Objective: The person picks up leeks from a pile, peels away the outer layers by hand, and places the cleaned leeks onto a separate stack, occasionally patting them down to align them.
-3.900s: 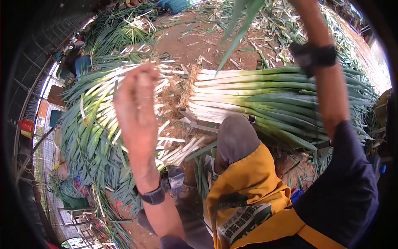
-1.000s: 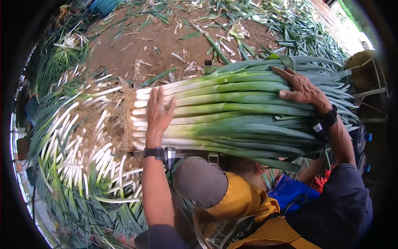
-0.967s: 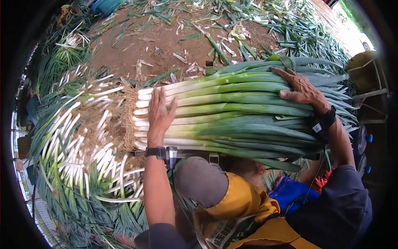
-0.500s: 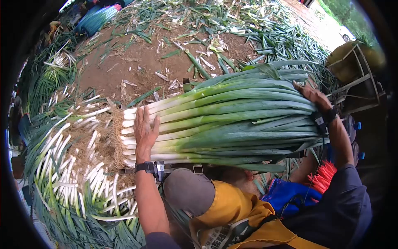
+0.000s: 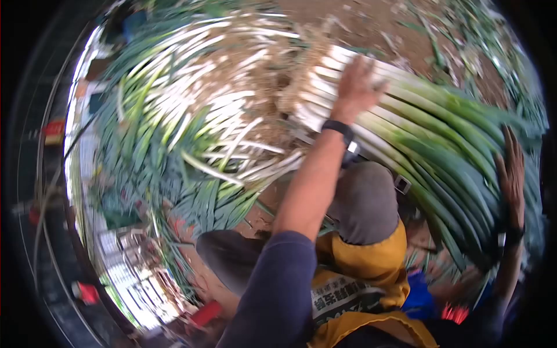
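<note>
A wide bundle of leeks (image 5: pixel 418 122) lies side by side in front of me, roots and white ends to the left, dark green leaves to the right. My left hand (image 5: pixel 355 88) rests flat on the white stalks near the roots, fingers stretched and thumb apart, slightly blurred. On the green leaves at the far right lies my right hand (image 5: pixel 512 174), its palm down and thumb spread away from the fingers. Both hands touch the leeks without gripping any. A loose heap of leeks (image 5: pixel 226 110) lies left of the bundle.
Brown soil (image 5: pixel 371 23) with leaf scraps shows behind the bundle. My knee (image 5: pixel 366 203) and yellow apron (image 5: pixel 371 255) are just below it. A blue bag (image 5: pixel 419 296) and red strips (image 5: pixel 454 313) lie at lower right. Cables (image 5: pixel 43 232) hang at the left edge.
The view has swung left, so the bundle appears further right and tilted, and more of the loose heap shows. Both hands stay spread on the leeks, the left on the white ends.
</note>
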The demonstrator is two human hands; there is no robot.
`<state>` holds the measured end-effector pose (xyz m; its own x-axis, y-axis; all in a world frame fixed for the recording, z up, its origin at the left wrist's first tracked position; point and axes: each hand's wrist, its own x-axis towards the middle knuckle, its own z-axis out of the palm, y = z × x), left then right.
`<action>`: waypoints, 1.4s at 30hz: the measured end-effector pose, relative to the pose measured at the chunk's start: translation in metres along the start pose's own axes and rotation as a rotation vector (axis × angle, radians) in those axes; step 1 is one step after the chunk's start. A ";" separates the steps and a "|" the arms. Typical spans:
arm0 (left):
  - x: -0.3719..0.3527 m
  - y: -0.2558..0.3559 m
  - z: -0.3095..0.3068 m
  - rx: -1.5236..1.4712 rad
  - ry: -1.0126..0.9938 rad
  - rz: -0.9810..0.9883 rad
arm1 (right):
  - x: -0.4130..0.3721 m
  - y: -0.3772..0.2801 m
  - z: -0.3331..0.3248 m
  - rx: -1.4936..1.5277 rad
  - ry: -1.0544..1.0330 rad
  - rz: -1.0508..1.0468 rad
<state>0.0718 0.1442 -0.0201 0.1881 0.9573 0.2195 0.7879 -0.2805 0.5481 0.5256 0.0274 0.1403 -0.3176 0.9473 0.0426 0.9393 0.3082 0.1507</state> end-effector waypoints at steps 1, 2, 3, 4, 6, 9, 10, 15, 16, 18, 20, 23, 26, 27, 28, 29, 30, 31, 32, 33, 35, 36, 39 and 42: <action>0.002 -0.002 -0.001 -0.008 -0.017 -0.012 | 0.000 0.015 0.009 0.026 -0.003 -0.015; -0.001 0.001 -0.005 -0.012 -0.032 -0.017 | 0.000 0.017 0.009 0.030 -0.017 -0.002; 0.002 0.003 -0.010 -0.020 -0.046 -0.011 | 0.001 0.020 0.007 0.028 -0.027 0.020; 0.003 0.002 -0.008 -0.036 -0.053 -0.019 | 0.002 0.028 0.014 -0.025 -0.040 0.018; 0.001 -0.001 -0.008 -0.070 -0.056 -0.026 | 0.003 0.043 0.026 -0.049 -0.025 0.011; -0.018 0.002 -0.021 -0.255 -0.113 -0.135 | 0.007 0.049 0.022 -0.092 -0.052 0.004; -0.028 0.010 -0.037 -0.332 -0.148 -0.189 | 0.012 0.051 0.018 -0.080 -0.082 0.016; -0.135 0.003 -0.148 -0.540 -0.074 -0.409 | 0.027 0.023 -0.035 -0.150 0.007 -0.142; -0.160 -0.009 -0.168 -0.578 -0.029 -0.428 | 0.031 -0.016 -0.065 -0.145 0.066 -0.219; -0.212 -0.028 -0.213 -0.550 0.072 -0.472 | 0.029 -0.124 -0.119 0.052 0.013 -0.226; -0.264 -0.045 -0.256 -0.511 0.164 -0.569 | 0.011 -0.227 -0.160 0.295 -0.059 -0.348; -0.334 -0.056 -0.306 -0.544 0.369 -0.604 | -0.015 -0.366 -0.162 0.642 -0.392 -0.655; -0.384 -0.054 -0.333 -0.609 0.492 -0.532 | -0.044 -0.466 -0.050 1.231 -0.603 -0.939; -0.397 -0.044 -0.340 -0.643 0.545 -0.534 | -0.058 -0.495 0.013 1.392 -0.614 -1.015; -0.408 -0.044 -0.342 -0.685 0.602 -0.550 | -0.075 -0.524 0.057 1.235 -0.637 -1.164; -0.419 -0.047 -0.343 -0.728 0.653 -0.568 | -0.093 -0.553 0.100 1.083 -0.646 -1.315; -0.429 -0.049 -0.345 -0.741 0.683 -0.561 | -0.127 -0.579 0.126 0.654 -0.952 -1.228; -0.439 -0.049 -0.349 -0.756 0.713 -0.555 | -0.160 -0.594 0.153 0.206 -1.216 -1.105; -0.442 -0.040 -0.356 -0.695 0.736 -0.613 | -0.197 -0.584 0.185 0.314 -1.342 -1.161; -0.442 -0.032 -0.363 -0.631 0.762 -0.675 | -0.221 -0.568 0.217 0.445 -1.460 -1.193; -0.438 -0.026 -0.367 -0.521 0.835 -0.689 | -0.241 -0.551 0.238 0.453 -1.705 -1.174; -0.433 -0.028 -0.368 -0.482 0.857 -0.706 | -0.230 -0.560 0.222 0.312 -1.778 -1.129; -0.428 -0.051 -0.376 -0.472 0.872 -0.808 | -0.207 -0.590 0.201 0.114 -1.920 -1.086; -0.421 -0.065 -0.381 -0.505 0.849 -0.882 | -0.197 -0.616 0.187 0.036 -2.005 -1.063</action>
<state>-0.2822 -0.2667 0.1591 -0.8398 0.5419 -0.0313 0.1176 0.2379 0.9641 0.0336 -0.3323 -0.1455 -0.0681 -0.6680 -0.7410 0.5835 0.5758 -0.5727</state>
